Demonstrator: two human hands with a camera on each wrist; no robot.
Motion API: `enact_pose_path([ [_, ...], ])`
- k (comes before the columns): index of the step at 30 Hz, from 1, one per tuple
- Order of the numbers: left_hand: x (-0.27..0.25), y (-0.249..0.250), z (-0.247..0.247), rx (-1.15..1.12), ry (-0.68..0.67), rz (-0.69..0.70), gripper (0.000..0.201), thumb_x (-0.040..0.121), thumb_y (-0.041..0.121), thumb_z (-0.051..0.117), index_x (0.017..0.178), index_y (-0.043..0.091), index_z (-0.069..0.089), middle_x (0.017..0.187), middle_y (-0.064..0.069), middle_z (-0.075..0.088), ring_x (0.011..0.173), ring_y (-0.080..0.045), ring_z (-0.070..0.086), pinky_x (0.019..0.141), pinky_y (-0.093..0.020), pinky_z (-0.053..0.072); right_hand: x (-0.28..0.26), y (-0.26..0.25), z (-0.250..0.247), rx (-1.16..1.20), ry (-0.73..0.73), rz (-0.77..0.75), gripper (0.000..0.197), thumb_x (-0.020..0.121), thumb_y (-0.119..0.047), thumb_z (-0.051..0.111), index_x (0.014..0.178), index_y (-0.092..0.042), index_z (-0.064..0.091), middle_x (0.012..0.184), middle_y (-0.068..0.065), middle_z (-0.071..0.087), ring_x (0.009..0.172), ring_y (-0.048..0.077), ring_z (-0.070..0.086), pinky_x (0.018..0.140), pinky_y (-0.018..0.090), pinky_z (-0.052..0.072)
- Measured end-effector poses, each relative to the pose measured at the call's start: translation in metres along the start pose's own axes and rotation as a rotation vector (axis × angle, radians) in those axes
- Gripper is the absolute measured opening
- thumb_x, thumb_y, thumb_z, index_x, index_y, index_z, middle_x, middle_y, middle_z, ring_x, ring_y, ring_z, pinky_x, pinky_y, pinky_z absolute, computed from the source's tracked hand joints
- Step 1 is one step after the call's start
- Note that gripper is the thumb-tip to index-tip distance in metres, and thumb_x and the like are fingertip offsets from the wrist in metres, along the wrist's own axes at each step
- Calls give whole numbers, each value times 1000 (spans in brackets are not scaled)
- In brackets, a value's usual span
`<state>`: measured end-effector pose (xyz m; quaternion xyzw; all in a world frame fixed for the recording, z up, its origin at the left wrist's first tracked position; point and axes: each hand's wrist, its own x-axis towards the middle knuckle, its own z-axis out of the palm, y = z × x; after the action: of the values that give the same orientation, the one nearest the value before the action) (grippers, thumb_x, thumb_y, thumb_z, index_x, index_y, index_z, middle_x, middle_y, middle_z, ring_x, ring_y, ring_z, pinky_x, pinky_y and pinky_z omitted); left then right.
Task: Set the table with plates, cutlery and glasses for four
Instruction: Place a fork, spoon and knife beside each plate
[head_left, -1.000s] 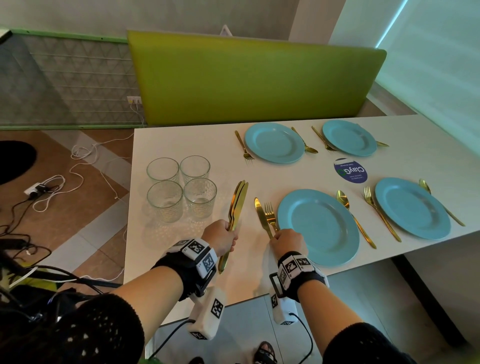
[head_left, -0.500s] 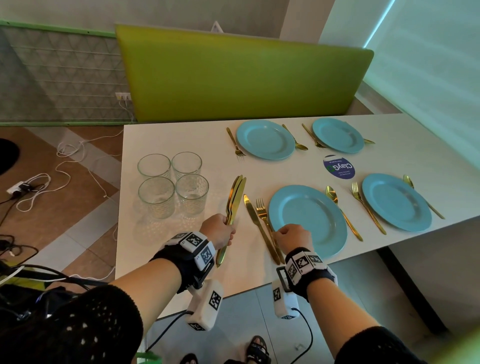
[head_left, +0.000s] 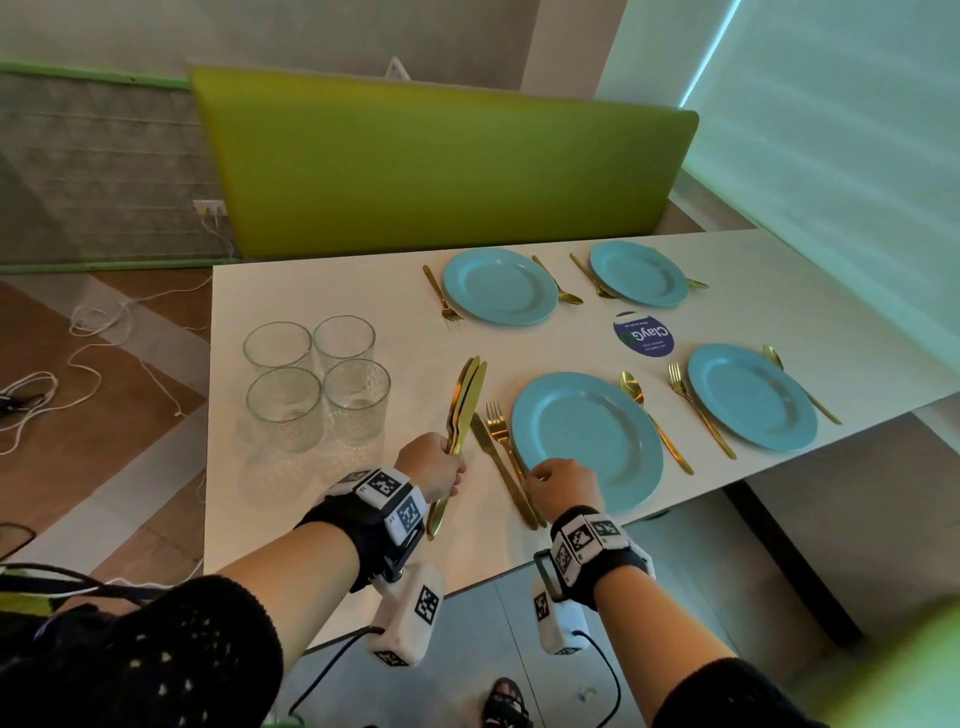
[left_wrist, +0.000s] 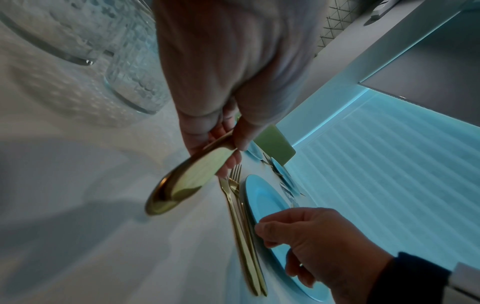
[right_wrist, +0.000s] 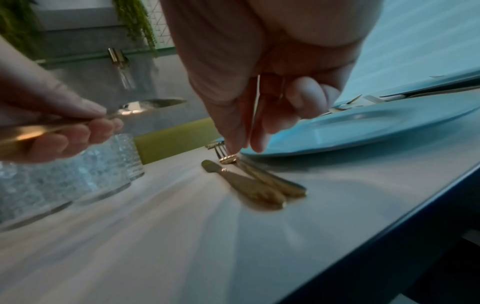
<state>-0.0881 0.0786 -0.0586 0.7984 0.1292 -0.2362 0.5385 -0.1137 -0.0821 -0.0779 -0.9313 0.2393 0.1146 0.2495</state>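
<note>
Gripping a bundle of gold knives (head_left: 464, 400) by the handles, my left hand (head_left: 431, 466) kept them raised just off the white table (head_left: 322, 249), blades pointing toward 12 o'clock. My right hand (head_left: 558, 486) hung over the near place setting with fingers (right_wrist: 235, 142) pointing down; thumb and forefinger tips came together at the neck of the fork (head_left: 501, 431), though I cannot tell whether they pinched it or only touched it. That fork lay beside a single knife (head_left: 493, 462), both flat on the table at 9 o'clock of the nearest blue plate (head_left: 592, 436), with a spoon (head_left: 652, 415) at its 3 o'clock. Three more blue plates sat farther out, at 3 o'clock (head_left: 753, 395), at 12 o'clock (head_left: 498, 286) and at 1 o'clock (head_left: 639, 273), each with a fork and a spoon beside it. Four empty glasses (head_left: 317, 379) stood clustered at 10 o'clock from my left hand, and a round purple sticker (head_left: 644, 335) lay between the plates.
</note>
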Motion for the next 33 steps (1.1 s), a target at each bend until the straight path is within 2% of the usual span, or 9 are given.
enact_pose_path([
  [4, 2, -5, -5, -1, 16, -14, 11, 92, 9, 50, 97, 3, 59, 79, -7, 59, 72, -20, 56, 67, -26, 52, 1, -9, 16, -78, -13, -45, 25, 89, -21, 54, 108, -25, 70, 108, 2, 68, 98, 22, 64, 86, 31, 54],
  [8, 3, -13, -11, -18, 45, -32, 7, 93, 8, 50, 93, 5, 56, 78, -7, 59, 74, -22, 57, 79, -34, 55, 6, -17, 25, -165, -13, -144, 24, 94, -22, 51, 109, -22, 69, 108, 4, 64, 99, 23, 63, 86, 32, 52],
  [11, 5, -17, -15, -29, 54, -41, 7, 93, 7, 49, 90, 6, 56, 80, -8, 59, 76, -23, 56, 81, -35, 55, 9, -22, 28, -203, -12, -179, 25, 96, -23, 46, 106, -18, 69, 107, 6, 63, 99, 24, 62, 88, 34, 52],
  [14, 7, -19, -17, -45, 53, -46, 13, 92, 6, 49, 80, 8, 54, 75, -6, 57, 75, -23, 55, 75, -34, 54, 11, -24, 30, -232, -7, -176, 26, 96, -20, 47, 107, -17, 69, 108, 6, 64, 99, 24, 63, 88, 34, 52],
  [17, 8, -20, -17, -48, 49, -48, 20, 93, 5, 48, 74, 11, 51, 71, -4, 56, 70, -20, 54, 66, -27, 51, 10, -26, 30, -302, -13, -189, 27, 96, -16, 45, 111, -15, 68, 113, 6, 63, 103, 24, 63, 89, 34, 53],
  [21, 10, -19, -14, -55, 40, -34, 7, 93, 5, 48, 87, 6, 53, 70, -3, 55, 67, -18, 53, 63, -26, 50, 8, -26, 29, -347, -9, -213, 29, 95, -10, 44, 112, -13, 67, 114, 7, 63, 105, 24, 62, 89, 31, 52],
  [25, 11, -18, -13, -36, 34, -30, 5, 93, 6, 48, 93, 6, 53, 73, -3, 57, 69, -18, 54, 63, -25, 50, 7, -27, 28, -360, -13, -207, 28, 95, -12, 45, 112, -14, 67, 113, 6, 62, 104, 23, 62, 88, 30, 52],
  [30, 12, -16, -13, -19, 33, -36, 6, 93, 7, 49, 96, 6, 54, 80, -7, 59, 72, -19, 55, 63, -23, 49, 8, -27, 29, -324, -17, -183, 27, 95, -14, 45, 109, -15, 69, 111, 6, 63, 102, 24, 62, 86, 31, 52],
  [33, 12, -17, -13, -19, 31, -36, 15, 93, 7, 49, 105, 1, 57, 82, -8, 59, 73, -20, 55, 63, -24, 50, 7, -26, 28, -291, -5, -180, 27, 96, -16, 46, 108, -18, 69, 111, 5, 63, 100, 23, 62, 85, 30, 51],
])
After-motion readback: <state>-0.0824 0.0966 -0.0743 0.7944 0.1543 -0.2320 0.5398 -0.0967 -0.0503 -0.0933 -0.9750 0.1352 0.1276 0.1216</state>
